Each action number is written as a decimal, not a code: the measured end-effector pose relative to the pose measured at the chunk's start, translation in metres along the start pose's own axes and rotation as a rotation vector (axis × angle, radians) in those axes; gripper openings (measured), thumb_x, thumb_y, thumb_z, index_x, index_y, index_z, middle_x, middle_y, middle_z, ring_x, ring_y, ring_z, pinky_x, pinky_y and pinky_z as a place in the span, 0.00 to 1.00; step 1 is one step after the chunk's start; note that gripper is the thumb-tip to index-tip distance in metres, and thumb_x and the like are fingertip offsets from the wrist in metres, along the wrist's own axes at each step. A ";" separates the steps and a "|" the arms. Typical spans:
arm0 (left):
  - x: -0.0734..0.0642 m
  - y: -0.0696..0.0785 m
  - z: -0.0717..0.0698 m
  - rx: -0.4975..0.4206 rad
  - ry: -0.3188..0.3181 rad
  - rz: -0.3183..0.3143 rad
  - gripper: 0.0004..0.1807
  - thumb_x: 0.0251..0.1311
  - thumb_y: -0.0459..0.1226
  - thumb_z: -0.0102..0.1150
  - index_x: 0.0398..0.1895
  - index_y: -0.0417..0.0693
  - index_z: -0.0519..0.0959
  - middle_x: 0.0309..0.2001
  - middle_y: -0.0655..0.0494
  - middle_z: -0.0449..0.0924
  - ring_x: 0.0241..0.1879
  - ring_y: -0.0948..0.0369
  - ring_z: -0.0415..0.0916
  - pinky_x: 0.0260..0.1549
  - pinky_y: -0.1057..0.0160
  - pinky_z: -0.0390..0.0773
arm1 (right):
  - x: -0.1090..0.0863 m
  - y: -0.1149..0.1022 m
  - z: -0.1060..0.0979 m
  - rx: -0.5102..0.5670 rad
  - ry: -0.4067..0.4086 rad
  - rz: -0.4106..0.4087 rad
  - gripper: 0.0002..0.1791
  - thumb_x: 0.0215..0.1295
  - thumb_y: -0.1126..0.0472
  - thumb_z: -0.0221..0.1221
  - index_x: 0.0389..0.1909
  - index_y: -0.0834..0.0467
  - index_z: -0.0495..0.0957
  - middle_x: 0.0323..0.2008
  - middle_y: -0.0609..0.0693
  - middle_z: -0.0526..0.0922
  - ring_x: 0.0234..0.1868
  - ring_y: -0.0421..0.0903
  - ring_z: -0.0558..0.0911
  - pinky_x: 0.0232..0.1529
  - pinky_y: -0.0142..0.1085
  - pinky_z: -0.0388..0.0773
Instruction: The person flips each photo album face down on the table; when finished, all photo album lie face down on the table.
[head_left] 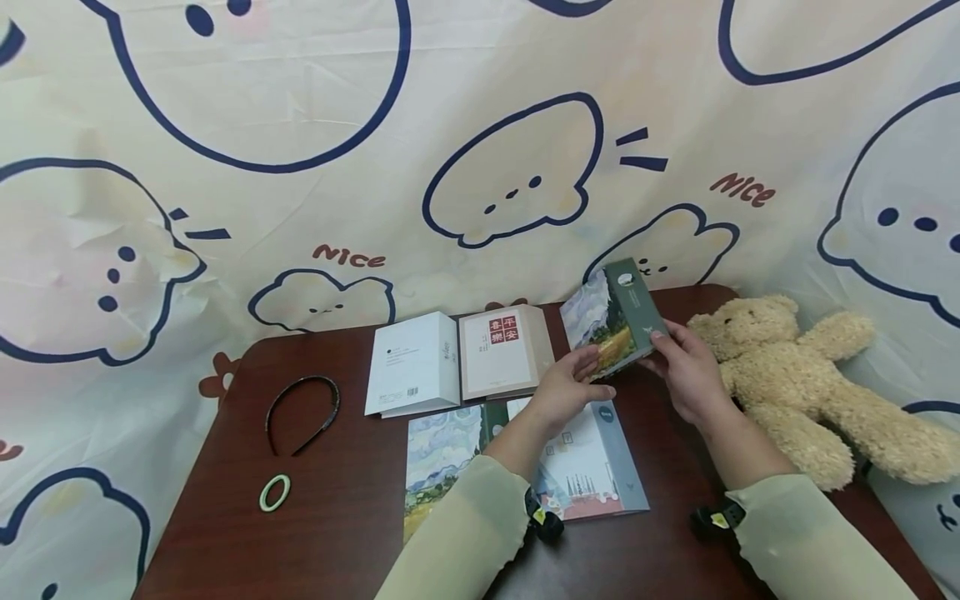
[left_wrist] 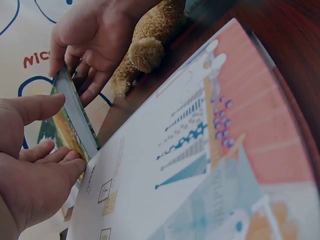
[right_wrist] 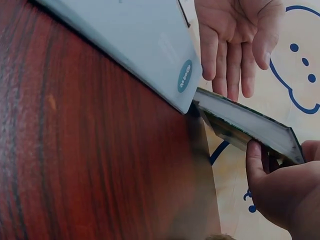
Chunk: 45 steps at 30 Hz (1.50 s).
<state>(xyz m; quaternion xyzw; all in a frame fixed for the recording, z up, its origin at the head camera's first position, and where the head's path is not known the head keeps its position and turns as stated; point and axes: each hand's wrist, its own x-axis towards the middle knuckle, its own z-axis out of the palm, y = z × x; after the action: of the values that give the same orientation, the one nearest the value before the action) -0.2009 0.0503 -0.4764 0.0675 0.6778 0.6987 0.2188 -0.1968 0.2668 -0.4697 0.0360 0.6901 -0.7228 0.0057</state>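
A book (head_left: 637,304) with a painted landscape cover and a dark green band is held up, tilted, over the back of the table. My right hand (head_left: 686,371) grips its right edge, thumb on one face and fingers on the other, as the right wrist view also shows. My left hand (head_left: 562,390) is at the book's lower left, its fingers (right_wrist: 233,70) straight and near the far end; whether they touch it I cannot tell. Under my left hand lies a white book (head_left: 592,471) with a blue-grey band. Beside it is another landscape-covered book (head_left: 442,450), partly hidden by my left sleeve.
At the back stand a white book (head_left: 412,367) and a cream book (head_left: 487,358) with red characters. A dark headband (head_left: 337,400) and a pale green ring (head_left: 264,497) lie on the left. On the right rests a teddy bear (head_left: 787,367). A printed cloth (head_left: 480,75) hangs behind.
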 end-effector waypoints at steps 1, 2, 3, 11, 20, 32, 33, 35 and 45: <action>0.000 0.000 0.000 0.001 0.002 -0.001 0.42 0.56 0.27 0.73 0.76 0.49 0.69 0.71 0.58 0.73 0.72 0.59 0.68 0.70 0.56 0.69 | 0.000 0.001 0.000 -0.007 0.007 0.000 0.37 0.81 0.46 0.51 0.80 0.63 0.55 0.72 0.61 0.63 0.59 0.40 0.76 0.54 0.32 0.81; 0.000 0.000 -0.001 0.004 0.004 -0.002 0.42 0.56 0.27 0.73 0.76 0.49 0.69 0.72 0.58 0.72 0.72 0.59 0.67 0.69 0.57 0.69 | 0.001 0.003 -0.001 -0.017 0.014 0.002 0.37 0.81 0.46 0.50 0.80 0.63 0.55 0.72 0.62 0.62 0.59 0.40 0.76 0.55 0.32 0.81; 0.000 0.000 -0.001 0.006 0.006 -0.003 0.42 0.56 0.28 0.73 0.76 0.49 0.69 0.72 0.57 0.72 0.72 0.59 0.67 0.68 0.58 0.70 | 0.001 0.004 -0.001 -0.028 0.021 0.006 0.37 0.82 0.47 0.50 0.80 0.63 0.55 0.73 0.63 0.61 0.59 0.40 0.76 0.56 0.33 0.81; 0.002 -0.001 -0.002 0.035 0.028 -0.033 0.41 0.58 0.31 0.74 0.76 0.49 0.69 0.72 0.56 0.72 0.72 0.58 0.68 0.67 0.56 0.72 | 0.005 0.010 -0.002 -0.077 0.065 0.076 0.34 0.85 0.52 0.44 0.82 0.64 0.50 0.75 0.66 0.61 0.68 0.51 0.73 0.62 0.40 0.78; 0.004 0.000 -0.002 0.080 0.053 -0.055 0.40 0.60 0.34 0.73 0.76 0.48 0.69 0.72 0.54 0.72 0.72 0.56 0.68 0.66 0.53 0.73 | 0.009 0.017 -0.004 -0.180 0.057 0.175 0.34 0.86 0.53 0.41 0.82 0.65 0.46 0.75 0.68 0.61 0.70 0.58 0.71 0.63 0.41 0.78; 0.005 -0.002 -0.004 0.125 0.075 -0.057 0.39 0.61 0.35 0.71 0.76 0.48 0.69 0.72 0.53 0.72 0.72 0.55 0.68 0.69 0.54 0.70 | 0.012 0.023 -0.010 -0.656 -0.007 0.157 0.35 0.85 0.53 0.42 0.81 0.68 0.46 0.73 0.75 0.62 0.67 0.69 0.72 0.64 0.62 0.71; 0.005 -0.002 -0.004 0.128 0.076 -0.056 0.39 0.61 0.35 0.71 0.76 0.48 0.69 0.72 0.53 0.72 0.72 0.55 0.68 0.69 0.55 0.70 | 0.013 0.024 -0.010 -0.684 -0.012 0.151 0.35 0.84 0.53 0.42 0.81 0.68 0.47 0.73 0.75 0.62 0.68 0.70 0.70 0.64 0.63 0.70; 0.005 -0.002 -0.004 0.138 0.081 -0.056 0.39 0.60 0.35 0.72 0.75 0.48 0.69 0.72 0.53 0.73 0.72 0.55 0.68 0.68 0.55 0.71 | 0.014 0.025 -0.010 -0.731 -0.018 0.140 0.34 0.84 0.54 0.43 0.81 0.69 0.49 0.72 0.75 0.63 0.70 0.71 0.67 0.64 0.65 0.69; 0.005 -0.003 -0.004 0.144 0.084 -0.052 0.39 0.60 0.35 0.73 0.75 0.48 0.70 0.72 0.54 0.73 0.72 0.55 0.68 0.68 0.55 0.70 | 0.016 0.024 -0.006 -0.786 -0.007 0.127 0.34 0.82 0.57 0.46 0.81 0.67 0.51 0.70 0.73 0.65 0.67 0.70 0.69 0.60 0.65 0.71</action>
<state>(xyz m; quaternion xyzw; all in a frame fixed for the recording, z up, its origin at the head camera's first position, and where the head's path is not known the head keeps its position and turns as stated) -0.2059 0.0488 -0.4806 0.0364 0.7363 0.6445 0.2028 -0.2115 0.2726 -0.4951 0.0714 0.9105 -0.4020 0.0660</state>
